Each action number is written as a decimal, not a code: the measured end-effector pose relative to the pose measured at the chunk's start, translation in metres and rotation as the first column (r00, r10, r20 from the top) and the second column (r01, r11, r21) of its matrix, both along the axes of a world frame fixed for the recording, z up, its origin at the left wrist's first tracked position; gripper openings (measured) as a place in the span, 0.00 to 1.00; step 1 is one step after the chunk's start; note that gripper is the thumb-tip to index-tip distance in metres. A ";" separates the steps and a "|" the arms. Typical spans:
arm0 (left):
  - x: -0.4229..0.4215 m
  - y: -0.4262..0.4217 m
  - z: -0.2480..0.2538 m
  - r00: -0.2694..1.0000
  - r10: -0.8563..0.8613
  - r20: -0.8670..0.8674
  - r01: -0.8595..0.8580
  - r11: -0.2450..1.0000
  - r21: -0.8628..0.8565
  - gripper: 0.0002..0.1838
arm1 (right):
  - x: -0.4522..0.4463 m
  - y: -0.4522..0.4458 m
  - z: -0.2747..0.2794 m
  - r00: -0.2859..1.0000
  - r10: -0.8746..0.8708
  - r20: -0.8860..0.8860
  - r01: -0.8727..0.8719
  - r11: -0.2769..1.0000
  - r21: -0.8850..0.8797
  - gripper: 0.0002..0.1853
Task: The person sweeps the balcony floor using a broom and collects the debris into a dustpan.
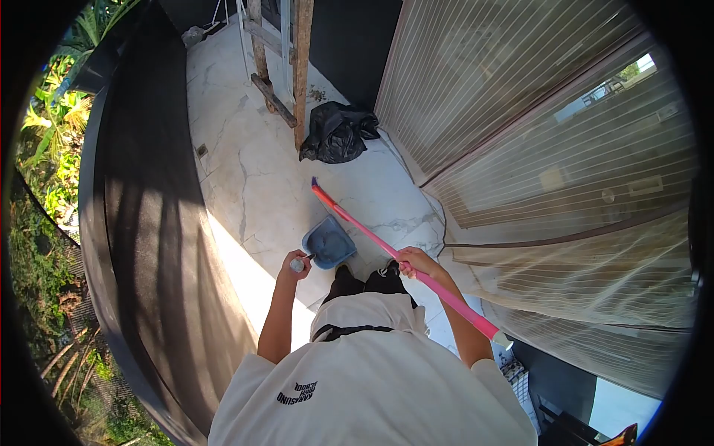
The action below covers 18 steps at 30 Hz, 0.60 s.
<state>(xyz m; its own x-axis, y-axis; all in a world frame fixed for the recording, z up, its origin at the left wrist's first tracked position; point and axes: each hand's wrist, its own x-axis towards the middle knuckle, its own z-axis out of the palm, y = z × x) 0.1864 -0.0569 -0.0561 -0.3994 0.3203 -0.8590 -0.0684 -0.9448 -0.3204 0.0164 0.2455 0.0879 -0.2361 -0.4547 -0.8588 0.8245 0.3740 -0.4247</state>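
Observation:
My left hand is closed around the handle of a blue-grey dustpan, which is low in front of my feet. Whether the pan touches the floor, I cannot tell. My right hand grips a broom by its long pink handle. The handle runs back past my right forearm to a pale end cap, and its red lower part points forward and left. A small dark purple tip shows at the broom's far end, beyond the dustpan and above the marble-patterned floor.
A black plastic bag lies ahead, beside upright wooden posts with a crosspiece. On the left runs a dark curved wall with plants beyond. Sheer netting hangs over glass panels on the right.

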 end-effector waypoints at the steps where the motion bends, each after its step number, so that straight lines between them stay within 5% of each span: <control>1: 0.006 -0.002 -0.002 1.000 -0.002 0.000 0.002 1.000 0.000 0.06 | -0.003 0.000 -0.003 0.999 0.008 -0.048 -0.007 1.000 0.027 0.08; 9: 0.039 -0.020 0.003 0.997 0.042 -0.071 -0.051 0.992 -0.117 0.13 | -0.010 -0.016 -0.054 0.964 0.061 -0.260 -0.018 0.986 0.163 0.10; 18: 0.023 -0.017 -0.006 0.985 0.154 0.071 -0.143 0.980 -0.142 0.09 | 0.048 -0.052 -0.061 0.983 0.096 -0.159 -0.067 0.982 0.175 0.04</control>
<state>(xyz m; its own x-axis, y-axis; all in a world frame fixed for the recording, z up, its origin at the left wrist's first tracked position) 0.2094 -0.0744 -0.0622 -0.3606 0.1410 -0.9220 0.0969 -0.9775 -0.1873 0.0647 0.1939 0.0268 -0.3499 -0.3310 -0.8763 0.7115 0.5147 -0.4785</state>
